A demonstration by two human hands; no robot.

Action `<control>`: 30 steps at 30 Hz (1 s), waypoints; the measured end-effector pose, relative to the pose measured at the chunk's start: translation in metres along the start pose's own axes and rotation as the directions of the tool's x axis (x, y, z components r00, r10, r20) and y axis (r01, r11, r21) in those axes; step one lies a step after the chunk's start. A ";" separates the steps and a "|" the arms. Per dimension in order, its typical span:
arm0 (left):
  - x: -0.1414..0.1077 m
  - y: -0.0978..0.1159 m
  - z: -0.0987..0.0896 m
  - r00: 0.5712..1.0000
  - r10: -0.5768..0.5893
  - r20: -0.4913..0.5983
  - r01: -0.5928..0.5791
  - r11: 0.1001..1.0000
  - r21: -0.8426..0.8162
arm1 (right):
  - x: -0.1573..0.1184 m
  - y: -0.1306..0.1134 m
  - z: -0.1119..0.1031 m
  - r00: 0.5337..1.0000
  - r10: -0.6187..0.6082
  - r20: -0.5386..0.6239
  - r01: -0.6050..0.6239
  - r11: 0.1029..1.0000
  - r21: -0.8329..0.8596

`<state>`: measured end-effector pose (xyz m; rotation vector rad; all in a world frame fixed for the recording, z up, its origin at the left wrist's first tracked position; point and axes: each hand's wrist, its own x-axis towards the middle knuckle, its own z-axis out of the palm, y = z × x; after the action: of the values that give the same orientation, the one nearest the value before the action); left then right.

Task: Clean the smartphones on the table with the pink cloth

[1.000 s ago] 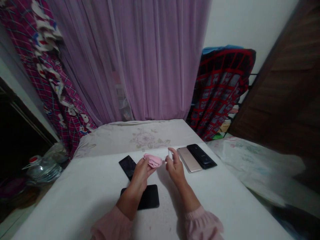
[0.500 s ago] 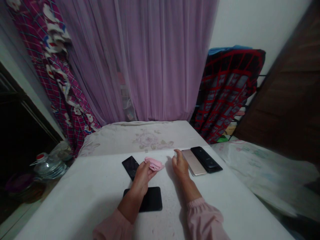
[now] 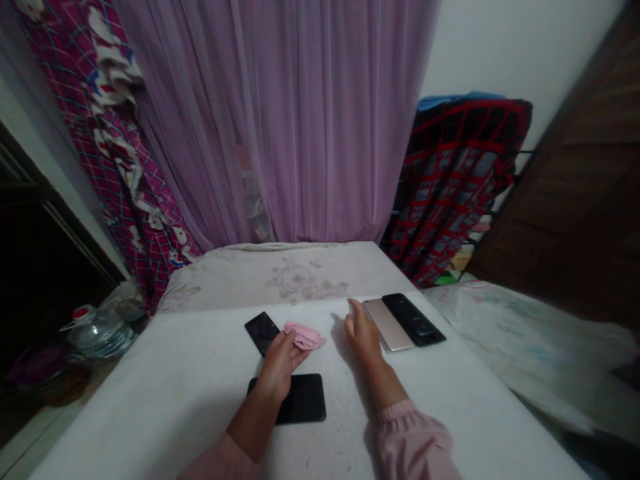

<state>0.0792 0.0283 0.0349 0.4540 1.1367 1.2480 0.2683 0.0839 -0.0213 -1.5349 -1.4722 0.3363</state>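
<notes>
My left hand (image 3: 280, 363) is closed on a folded pink cloth (image 3: 304, 335), pinched between thumb and fingers above the table. Partly behind that hand lies a dark phone (image 3: 261, 331), set at a slant. Under my left wrist a larger black phone or small tablet (image 3: 303, 399) lies flat, its left part covered by the arm. My right hand (image 3: 364, 335) is curled with the index finger raised; whatever it may hold is hidden. Just right of it rest a gold phone (image 3: 389, 325) and a black phone (image 3: 413, 319), side by side and touching or nearly so.
The white table cover (image 3: 200, 360) carries all the devices, with a floral cloth (image 3: 295, 273) beyond it. Purple curtains (image 3: 320, 133) hang behind. A large water bottle (image 3: 100, 333) stands at left, and a plastic-covered surface (image 3: 540, 333) lies at right.
My left hand has drawn slightly back and left with the pink cloth. The right hand has turned a little, its index finger still up; the phones lie as before.
</notes>
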 end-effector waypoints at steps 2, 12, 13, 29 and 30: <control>-0.002 -0.001 -0.005 1.000 -0.017 -0.017 0.017 1.000 -0.006 | 0.000 0.000 -0.002 1.000 -0.003 -0.015 0.004 0.997 0.075; -0.017 0.006 -0.024 0.999 -0.031 -0.010 0.031 0.999 -0.020 | -0.007 0.015 -0.002 0.993 0.089 -0.075 -0.055 0.925 0.376; -0.019 0.007 -0.024 0.999 -0.039 -0.004 0.039 0.999 -0.006 | -0.008 0.017 -0.002 0.992 0.108 -0.072 -0.072 0.922 0.381; -0.033 -0.007 -0.030 0.998 -0.003 0.064 -0.002 0.996 0.087 | -0.091 -0.060 -0.036 0.962 -0.269 0.046 0.228 0.885 0.405; -0.035 -0.008 -0.029 0.997 0.004 0.071 -0.011 0.995 0.097 | -0.095 -0.067 -0.033 0.948 -0.300 0.106 0.233 0.881 0.412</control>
<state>0.0616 -0.0144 0.0314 0.5721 1.1395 1.1778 0.2284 -0.0260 0.0090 -0.9842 -1.6079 0.5700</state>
